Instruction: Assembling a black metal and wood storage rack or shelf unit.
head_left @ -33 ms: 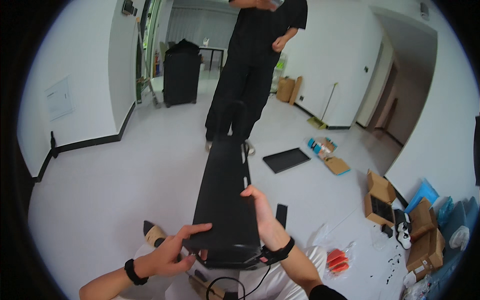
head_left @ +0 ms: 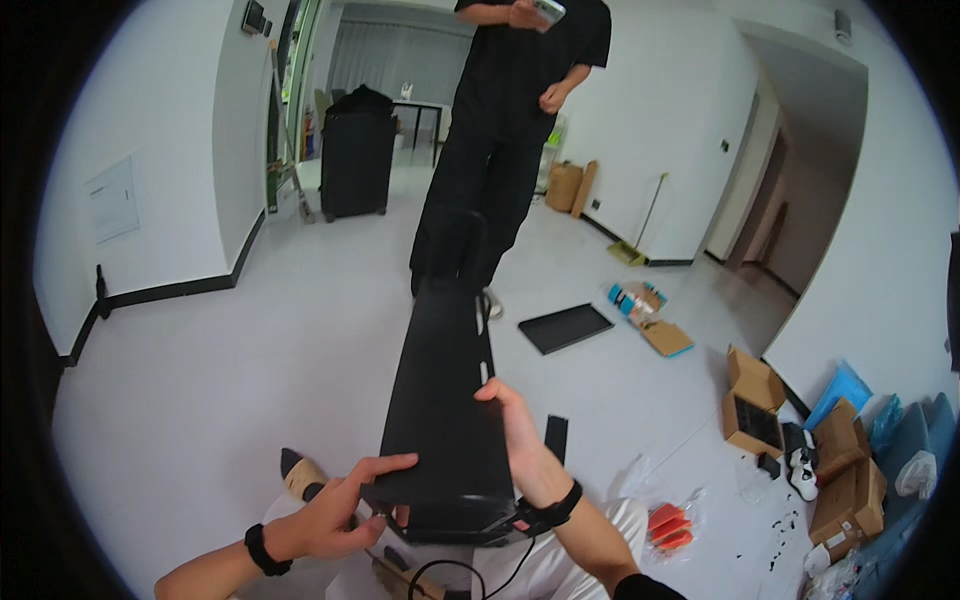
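Observation:
A long black box-like frame (head_left: 440,400) stretches away in front of me, with slots along its right edge and a dark loop at its far end. At its near left corner, my left hand (head_left: 335,508) grips it with the forefinger laid on top and the thumb beneath. My right hand (head_left: 522,440) clasps the right edge, thumb on top beside a slot; its other fingers are hidden. A thin black cable (head_left: 437,563) loops below the near end. Beside my right wrist, a narrow black strip (head_left: 557,437) lies on the floor.
A person in black (head_left: 500,130) stands beyond the frame, holding a phone (head_left: 548,12). A black tray (head_left: 566,328) and opened packaging (head_left: 665,338) lie right of them. Cardboard boxes (head_left: 755,425) and a bag with red pieces (head_left: 670,525) are at right; a black suitcase (head_left: 357,155) stands behind.
The whole view has shifted slightly, and more of the standing person's phone shows. Both of my hands keep the same hold on the black frame.

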Motion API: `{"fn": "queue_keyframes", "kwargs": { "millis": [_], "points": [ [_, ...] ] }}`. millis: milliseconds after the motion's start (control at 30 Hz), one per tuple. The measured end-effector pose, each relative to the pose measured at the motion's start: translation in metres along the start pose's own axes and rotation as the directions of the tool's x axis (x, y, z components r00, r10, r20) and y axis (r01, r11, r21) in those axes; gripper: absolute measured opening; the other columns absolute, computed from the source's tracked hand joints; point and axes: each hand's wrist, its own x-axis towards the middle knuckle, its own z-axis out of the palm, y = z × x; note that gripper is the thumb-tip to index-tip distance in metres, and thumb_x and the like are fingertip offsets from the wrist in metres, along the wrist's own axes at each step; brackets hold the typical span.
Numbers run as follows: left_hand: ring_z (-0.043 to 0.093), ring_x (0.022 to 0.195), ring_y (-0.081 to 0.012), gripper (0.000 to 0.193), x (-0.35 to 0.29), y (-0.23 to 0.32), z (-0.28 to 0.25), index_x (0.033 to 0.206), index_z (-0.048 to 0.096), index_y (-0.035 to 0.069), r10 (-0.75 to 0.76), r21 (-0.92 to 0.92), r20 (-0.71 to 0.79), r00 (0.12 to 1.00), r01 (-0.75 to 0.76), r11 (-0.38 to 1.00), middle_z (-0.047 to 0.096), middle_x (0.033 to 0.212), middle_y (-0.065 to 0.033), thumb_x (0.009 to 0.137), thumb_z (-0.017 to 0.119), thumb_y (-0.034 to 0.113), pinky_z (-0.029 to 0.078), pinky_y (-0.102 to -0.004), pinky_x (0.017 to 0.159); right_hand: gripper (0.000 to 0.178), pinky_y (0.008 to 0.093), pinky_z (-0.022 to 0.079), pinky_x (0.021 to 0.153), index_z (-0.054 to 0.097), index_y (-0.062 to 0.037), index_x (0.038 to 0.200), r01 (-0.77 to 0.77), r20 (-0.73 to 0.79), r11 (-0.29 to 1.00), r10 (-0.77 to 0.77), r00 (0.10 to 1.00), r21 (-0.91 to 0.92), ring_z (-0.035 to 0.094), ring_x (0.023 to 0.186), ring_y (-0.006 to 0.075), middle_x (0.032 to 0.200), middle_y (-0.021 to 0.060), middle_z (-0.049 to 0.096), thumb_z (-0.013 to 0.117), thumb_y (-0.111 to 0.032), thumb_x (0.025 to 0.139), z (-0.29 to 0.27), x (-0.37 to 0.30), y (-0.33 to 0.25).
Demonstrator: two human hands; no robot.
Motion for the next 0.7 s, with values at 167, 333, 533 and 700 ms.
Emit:
{"fn": "queue_keyframes", "kwargs": {
  "millis": [167, 333, 533, 700],
  "points": [
    [0.057, 0.081, -0.0144, 0.07, -0.004, 0.002, 0.001, 0.147, 0.022, 0.003, -0.046, -0.002, 0.021, 0.999, 0.046, 0.999, 0.063, 0.092, -0.0068, 0.081, 0.046, 0.001, 0.047, -0.0278, 0.078, 0.032, 0.036, 0.056, 0.077, 0.064, 0.0006, 0.099, 0.049, -0.044, 0.998, -0.05, 0.998, -0.03, 0.067, 0.081, 0.0259, 0.093, 0.0131, 0.068, 0.054, -0.019, 0.076, 0.01, -0.007, 0.004],
    [0.058, 0.083, -0.015, 0.069, -0.003, 0.005, 0.001, 0.146, 0.024, 0.002, -0.036, 0.005, 0.009, 0.999, 0.035, 0.999, 0.063, 0.091, -0.0069, 0.08, 0.046, 0.0, 0.047, -0.0276, 0.079, 0.03, 0.0371, 0.056, 0.078, 0.064, 0.0003, 0.097, 0.046, -0.03, 0.999, -0.047, 0.998, -0.028, 0.067, 0.081, 0.0261, 0.09, 0.0129, 0.068, 0.053, -0.019, 0.076, 0.003, -0.001, 0.002],
    [0.058, 0.084, -0.016, 0.067, 0.003, 0.015, 0.0, 0.145, 0.026, -0.001, -0.003, 0.076, -0.005, 1.0, 0.004, 0.997, 0.063, 0.092, -0.0085, 0.081, 0.045, 0.002, 0.047, -0.0273, 0.078, 0.029, 0.0365, 0.056, 0.075, 0.064, -0.0003, 0.094, 0.066, -0.016, 0.997, -0.066, 0.998, -0.032, 0.066, 0.078, 0.0252, 0.086, 0.012, 0.067, 0.054, -0.02, 0.074, 0.012, -0.005, -0.001],
    [0.059, 0.085, -0.0161, 0.066, 0.002, 0.008, 0.001, 0.145, 0.026, -0.001, 0.037, 0.077, -0.003, 0.999, -0.037, 0.996, 0.063, 0.092, -0.0084, 0.081, 0.045, 0.003, 0.047, -0.0286, 0.079, 0.029, 0.0362, 0.055, 0.074, 0.063, -0.0009, 0.093, 0.102, -0.039, 0.994, -0.103, 0.994, -0.039, 0.066, 0.076, 0.0242, 0.086, 0.0111, 0.067, 0.054, -0.021, 0.074, 0.013, -0.006, -0.002]
  ]
}}
